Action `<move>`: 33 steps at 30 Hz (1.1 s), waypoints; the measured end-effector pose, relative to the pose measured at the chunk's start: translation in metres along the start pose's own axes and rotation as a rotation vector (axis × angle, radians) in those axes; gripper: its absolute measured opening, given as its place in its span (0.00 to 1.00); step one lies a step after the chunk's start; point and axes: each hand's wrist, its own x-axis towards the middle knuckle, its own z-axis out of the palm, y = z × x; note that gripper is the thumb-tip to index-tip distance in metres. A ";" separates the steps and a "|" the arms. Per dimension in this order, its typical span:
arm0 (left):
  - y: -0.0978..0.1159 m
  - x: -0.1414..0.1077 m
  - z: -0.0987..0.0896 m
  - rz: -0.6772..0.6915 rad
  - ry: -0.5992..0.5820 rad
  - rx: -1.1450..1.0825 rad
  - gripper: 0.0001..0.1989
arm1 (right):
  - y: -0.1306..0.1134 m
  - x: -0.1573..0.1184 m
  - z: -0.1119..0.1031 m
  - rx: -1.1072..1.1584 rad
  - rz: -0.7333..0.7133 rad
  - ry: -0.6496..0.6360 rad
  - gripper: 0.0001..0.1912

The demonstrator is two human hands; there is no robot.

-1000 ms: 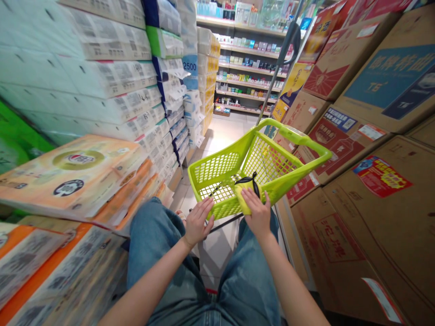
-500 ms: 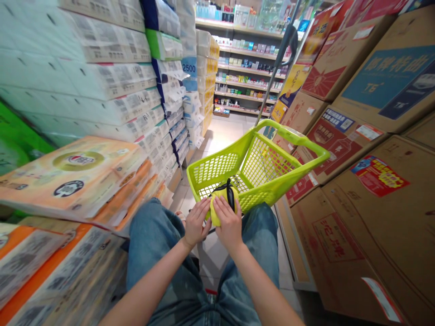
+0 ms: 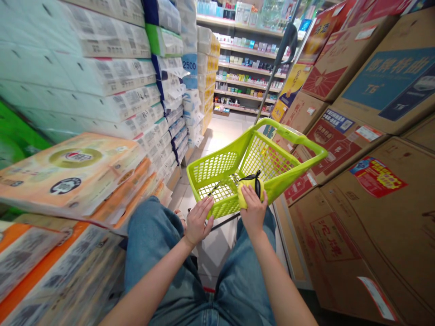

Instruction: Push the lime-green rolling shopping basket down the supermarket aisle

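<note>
A yellow bundle (image 3: 243, 199) with black straps is held in my right hand (image 3: 253, 209), at the near rim of a lime-green basket cart (image 3: 217, 170). My fingers lie closed round the bundle, and the black straps stick up above them. My left hand (image 3: 199, 222) is at the near left corner of the same cart, its fingers extended and the thumb apart, with nothing in it. Whether it touches the rim is unclear. The cart's raised green handle (image 3: 288, 133) slants up to the right.
Wrapped paper packs (image 3: 112, 77) are stacked on the left, with orange packs (image 3: 74, 167) nearer. Cardboard boxes (image 3: 377, 217) rise on the right. A grey pole (image 3: 272, 77) stands behind the cart. Stocked shelves (image 3: 248, 65) are at the back; my knees flank the cart's near side.
My right hand has moved right with the yellow bundle. My left hand has come off the bundle and stays near the cart's left corner. The hands are now apart.
</note>
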 end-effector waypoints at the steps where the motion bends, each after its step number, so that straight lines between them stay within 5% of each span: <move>1: 0.000 0.000 0.000 0.000 0.003 -0.001 0.28 | -0.016 -0.005 0.005 0.032 -0.021 -0.011 0.32; 4: 0.000 0.001 -0.002 0.005 0.007 -0.005 0.27 | -0.061 -0.020 0.014 0.142 -0.089 -0.063 0.29; 7: -0.001 0.001 -0.005 0.012 0.001 -0.007 0.27 | -0.074 -0.025 0.012 0.179 -0.149 -0.118 0.29; 10: -0.002 0.001 -0.007 0.016 -0.020 0.000 0.28 | -0.044 -0.017 0.000 0.139 -0.193 -0.163 0.31; 14: -0.003 0.001 -0.006 0.021 -0.019 0.001 0.28 | 0.021 0.002 -0.016 0.025 -0.078 -0.066 0.32; 17: -0.002 0.000 -0.004 0.024 -0.016 0.000 0.29 | 0.036 0.009 -0.016 -0.023 -0.005 -0.008 0.32; 24: -0.002 -0.001 -0.004 0.019 -0.021 0.005 0.28 | -0.054 -0.021 0.010 0.069 -0.094 -0.078 0.30; 27: -0.002 0.000 -0.005 0.016 -0.024 -0.004 0.28 | -0.071 -0.028 0.009 0.103 -0.173 -0.139 0.29; 30: -0.003 0.000 -0.006 0.019 -0.034 -0.008 0.29 | -0.046 -0.020 -0.001 0.096 -0.224 -0.187 0.31; 33: -0.003 0.001 -0.008 0.025 -0.039 -0.003 0.28 | 0.005 -0.005 -0.016 0.033 -0.158 -0.134 0.32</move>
